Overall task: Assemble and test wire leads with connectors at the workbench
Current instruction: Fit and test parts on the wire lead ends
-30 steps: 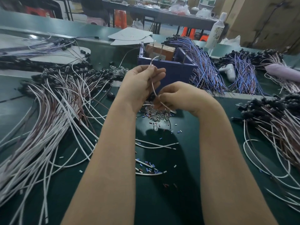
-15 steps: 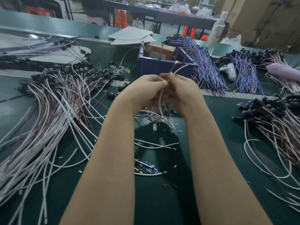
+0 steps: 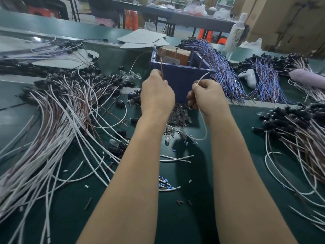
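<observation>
My left hand (image 3: 156, 93) pinches a thin brown wire (image 3: 161, 68) whose tip sticks up in front of the blue box (image 3: 177, 76). A hand's width to the right, my right hand (image 3: 204, 95) grips a white wire (image 3: 202, 80); its upper end curves up and right, and its lower part loops down past my wrist to the green bench top (image 3: 184, 217). Between and below both hands lies a small heap of clear bulbs (image 3: 179, 115). What the wires join to under my hands is hidden.
A large spread of white and brown leads with black connectors (image 3: 58, 110) covers the left side. More such leads (image 3: 299, 134) lie at the right. Blue-purple wire bundles (image 3: 219, 67) flank the box, which holds a cardboard carton (image 3: 174, 56). Short wires and cut sleeve bits (image 3: 165, 184) litter the middle.
My hands were pressed together over the wire pair. They have since drawn apart, the left taking the brown wire to the left and the right taking the white wire to the right.
</observation>
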### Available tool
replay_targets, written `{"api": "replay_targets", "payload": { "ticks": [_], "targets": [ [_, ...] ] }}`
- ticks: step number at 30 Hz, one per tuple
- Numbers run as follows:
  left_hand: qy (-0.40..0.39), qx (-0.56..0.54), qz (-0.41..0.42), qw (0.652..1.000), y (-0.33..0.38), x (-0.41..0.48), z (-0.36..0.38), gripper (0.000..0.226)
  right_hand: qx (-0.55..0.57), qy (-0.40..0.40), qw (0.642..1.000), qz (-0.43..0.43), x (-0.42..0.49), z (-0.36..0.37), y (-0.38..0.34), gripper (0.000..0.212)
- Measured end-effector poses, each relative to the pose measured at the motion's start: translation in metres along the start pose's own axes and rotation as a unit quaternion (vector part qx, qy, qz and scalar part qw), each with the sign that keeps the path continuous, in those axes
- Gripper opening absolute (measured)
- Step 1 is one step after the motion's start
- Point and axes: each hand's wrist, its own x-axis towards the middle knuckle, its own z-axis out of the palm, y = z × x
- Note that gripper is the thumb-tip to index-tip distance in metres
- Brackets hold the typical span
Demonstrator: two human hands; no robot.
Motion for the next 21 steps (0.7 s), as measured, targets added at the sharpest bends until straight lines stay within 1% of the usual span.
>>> {"api": "replay_targets", "payload": {
  "ticks": [2, 4, 7, 9, 11, 13, 15, 18, 21],
  "targets": [
    [0.001, -0.006, 0.003, 1.0, 0.003, -0.002, 0.002, 0.027, -0.02, 0.021, 0.999, -0.016, 0.002, -0.001, 0.002, 0.003],
    [0.009, -0.024, 0.003, 1.0, 0.004, -0.005, 0.004, 0.029, -0.033, 0.035, 0.998, -0.026, 0.003, -0.001, 0.005, 0.008],
    [0.023, -0.055, 0.001, 0.998, 0.001, -0.008, 0.006, 0.02, -0.077, 0.054, 0.995, -0.035, 0.004, -0.002, 0.006, 0.012],
    [0.023, -0.043, 0.002, 0.999, -0.003, -0.007, 0.008, 0.013, -0.082, 0.047, 0.995, -0.029, 0.005, -0.003, 0.005, 0.007],
    [0.011, -0.02, 0.005, 1.0, -0.005, -0.007, 0.01, 0.01, -0.084, 0.031, 0.996, -0.029, 0.005, -0.003, 0.003, 0.004],
    [-0.011, -0.003, 0.012, 1.0, -0.005, -0.007, 0.014, 0.017, -0.09, 0.024, 0.995, -0.039, 0.005, -0.002, 0.002, 0.011],
    [-0.029, 0.011, 0.016, 0.999, -0.005, -0.008, 0.017, 0.025, -0.09, 0.035, 0.994, -0.054, 0.003, -0.001, 0.001, 0.012],
    [-0.056, 0.02, 0.011, 0.998, -0.003, -0.009, 0.019, 0.036, -0.08, 0.084, 0.99, -0.078, 0.0, 0.0, 0.001, 0.006],
    [-0.073, 0.012, 0.016, 0.997, -0.002, -0.01, 0.02, 0.039, -0.067, 0.123, 0.986, -0.092, -0.002, 0.0, 0.002, 0.005]
  ]
}}
